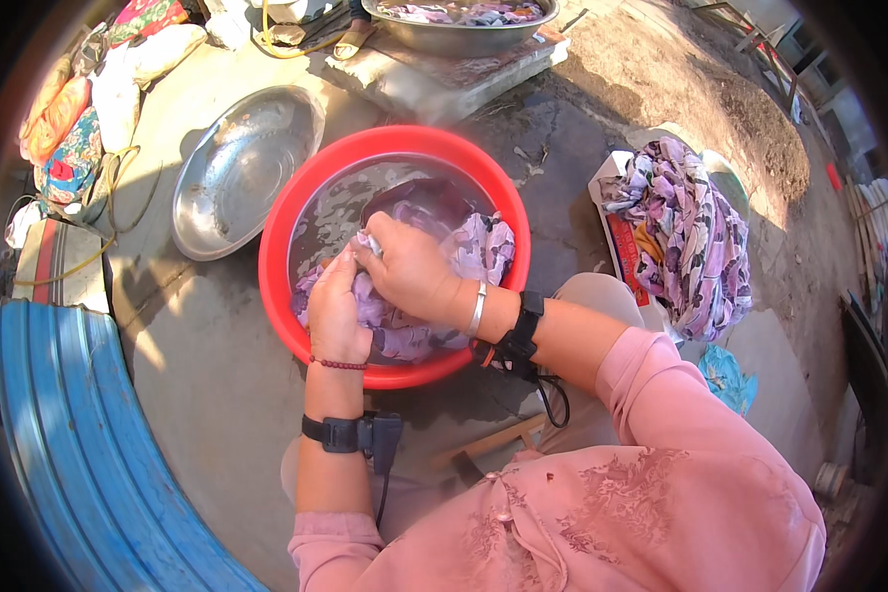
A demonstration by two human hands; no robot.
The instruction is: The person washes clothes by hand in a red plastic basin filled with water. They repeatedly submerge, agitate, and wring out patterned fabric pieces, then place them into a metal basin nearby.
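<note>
A red plastic basin (516, 266) stands on the ground in front of me, holding murky water and a wet lilac patterned cloth (485, 247). Over its middle, my left hand (337, 311) and my right hand (409, 266) are close together, both closed on the cloth. A bunched bit of it shows between the fingers, pale against them. The rest of the cloth spreads under both hands and up against the basin's right wall, partly under water. My hands hide the middle of the cloth.
Left of the basin, a wide metal basin (252, 163) leans tilted. A box (627, 257) heaped with similar patterned cloth (686, 237) is at right. Ahead, another metal basin (464, 37) with laundry rests on a slab (414, 84). Blue corrugated sheeting (79, 434) lies at lower left.
</note>
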